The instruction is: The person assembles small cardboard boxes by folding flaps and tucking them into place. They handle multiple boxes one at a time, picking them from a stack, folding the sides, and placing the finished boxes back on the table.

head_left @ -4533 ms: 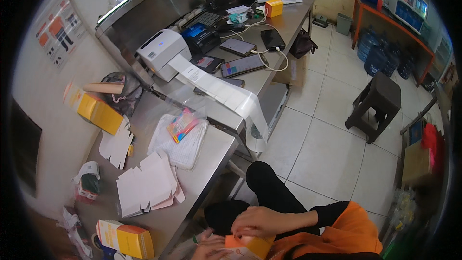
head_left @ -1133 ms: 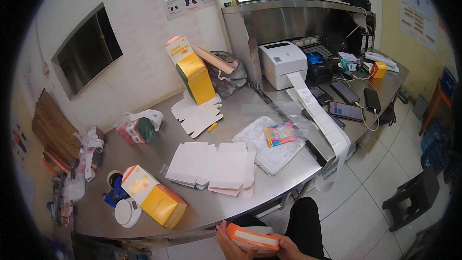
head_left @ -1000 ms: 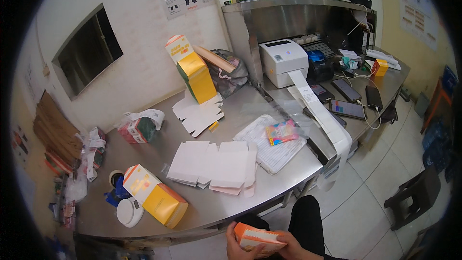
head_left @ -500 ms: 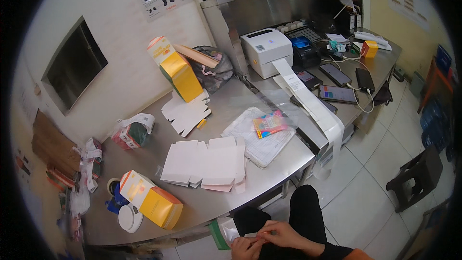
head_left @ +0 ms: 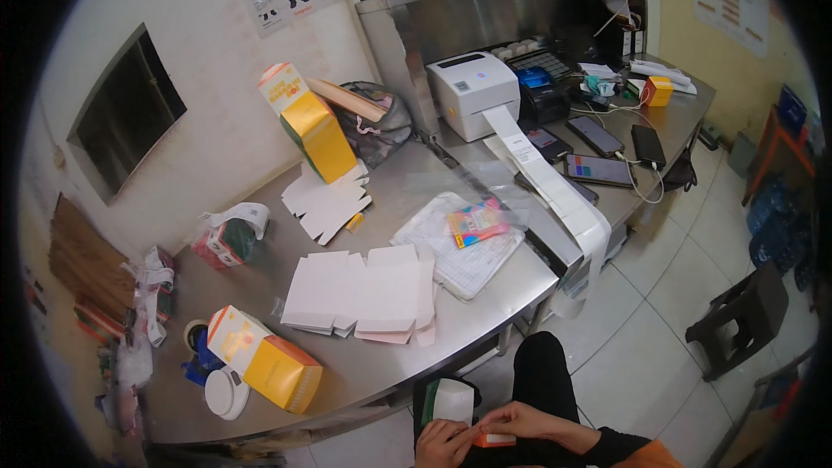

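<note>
Near the bottom edge, below the steel bench (head_left: 451, 208), the left hand (head_left: 444, 444) and right hand (head_left: 518, 420) pinch a small orange-and-white box (head_left: 490, 439) held between their fingertips.

two yellow cartons (head_left: 316, 126) (one upright), one label printer (head_left: 472, 91)

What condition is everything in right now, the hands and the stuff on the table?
Left hand: touching a small orange box.
Right hand: pinching the same box.
Flat cartons: unfolded, stacked.
Yellow carton: assembled, lying on its side.
Label printer: strip hanging out.
</note>
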Demonstrator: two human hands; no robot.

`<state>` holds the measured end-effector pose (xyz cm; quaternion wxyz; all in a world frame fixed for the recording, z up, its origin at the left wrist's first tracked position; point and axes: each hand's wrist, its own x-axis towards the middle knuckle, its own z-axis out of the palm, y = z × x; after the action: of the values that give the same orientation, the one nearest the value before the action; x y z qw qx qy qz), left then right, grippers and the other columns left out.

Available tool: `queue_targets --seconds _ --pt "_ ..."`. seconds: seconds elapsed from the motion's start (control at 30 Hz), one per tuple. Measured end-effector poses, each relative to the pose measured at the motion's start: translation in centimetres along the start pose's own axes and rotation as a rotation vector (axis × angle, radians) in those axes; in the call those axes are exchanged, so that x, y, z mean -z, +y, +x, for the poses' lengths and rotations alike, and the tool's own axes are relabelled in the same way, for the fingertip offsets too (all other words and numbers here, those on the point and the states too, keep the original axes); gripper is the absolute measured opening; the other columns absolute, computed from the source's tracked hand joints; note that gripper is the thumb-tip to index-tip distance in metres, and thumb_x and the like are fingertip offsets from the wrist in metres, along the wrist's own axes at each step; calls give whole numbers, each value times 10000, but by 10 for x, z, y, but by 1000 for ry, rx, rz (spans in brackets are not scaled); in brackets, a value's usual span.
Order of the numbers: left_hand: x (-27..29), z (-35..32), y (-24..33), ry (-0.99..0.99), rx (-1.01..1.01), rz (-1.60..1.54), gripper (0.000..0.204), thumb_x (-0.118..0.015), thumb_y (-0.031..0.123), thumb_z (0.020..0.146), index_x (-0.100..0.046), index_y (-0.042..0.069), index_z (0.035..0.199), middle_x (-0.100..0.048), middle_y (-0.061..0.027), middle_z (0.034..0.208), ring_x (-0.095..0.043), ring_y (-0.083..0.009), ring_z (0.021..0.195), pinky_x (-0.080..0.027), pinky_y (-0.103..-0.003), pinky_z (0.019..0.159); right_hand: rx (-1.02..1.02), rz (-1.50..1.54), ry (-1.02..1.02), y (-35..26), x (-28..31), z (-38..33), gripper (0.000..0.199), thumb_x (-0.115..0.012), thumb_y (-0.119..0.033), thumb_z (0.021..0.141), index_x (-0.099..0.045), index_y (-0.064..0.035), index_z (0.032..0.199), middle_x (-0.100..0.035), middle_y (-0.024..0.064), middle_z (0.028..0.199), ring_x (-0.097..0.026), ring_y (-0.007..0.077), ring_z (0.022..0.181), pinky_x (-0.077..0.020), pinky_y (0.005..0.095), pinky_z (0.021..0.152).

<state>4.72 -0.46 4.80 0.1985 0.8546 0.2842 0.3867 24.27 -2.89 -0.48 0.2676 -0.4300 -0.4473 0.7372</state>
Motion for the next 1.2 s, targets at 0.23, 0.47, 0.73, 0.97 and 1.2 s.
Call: queue_targets --seconds 0.23,0.47,0.73,0.97,1.2 --pt "-2 -16 -13 -219 -165 131 323 -634 152 682 -651 128 1004 -588 -45 781 -555 -242 719 -434 -347 675 -56 72 -117 10 7 -5 331 -573 -210 926 -585 -48 1214 -636 35 1039 -541 57 925 -436 188 797" --pt "-8 -32 -3 -438 -398 87 229 -601 211 790 -601 106 993 -584 -85 877 -558 -229 801 -416 -353 742 -159 442 -382 11 -6 -36 410 -602 -248 894 -531 45 1171 -617 110 989 -594 157 810 -489 264 689" --pt "-50 -71 -7 -591 107 -435 254 -542 250 868 -575 114 1080 -574 -149 980 -545 -241 914 -355 -366 868 -187 366 -402 10 -12 -37 444 -562 -92 887 -470 -27 1316 -642 73 952 -569 141 755 -468 259 680" --pt "-1 -51 -20 -342 631 -407 171 -540 259 890 -578 107 960 -571 -94 895 -552 -230 825 -416 -354 788 448 -532 609 20 -13 -16 354 -571 -220 885 -537 -82 1209 -616 175 1070 -626 249 859 -483 315 771" --pt "4 -25 -9 384 1278 -1431 225 -484 243 941 -584 50 1003 -594 -75 947 -563 -206 865 -455 -331 802 115 -199 621 31 -57 0 405 -480 -229 924 -438 -1 1257 -620 205 1033 -617 302 946 -476 365 819"
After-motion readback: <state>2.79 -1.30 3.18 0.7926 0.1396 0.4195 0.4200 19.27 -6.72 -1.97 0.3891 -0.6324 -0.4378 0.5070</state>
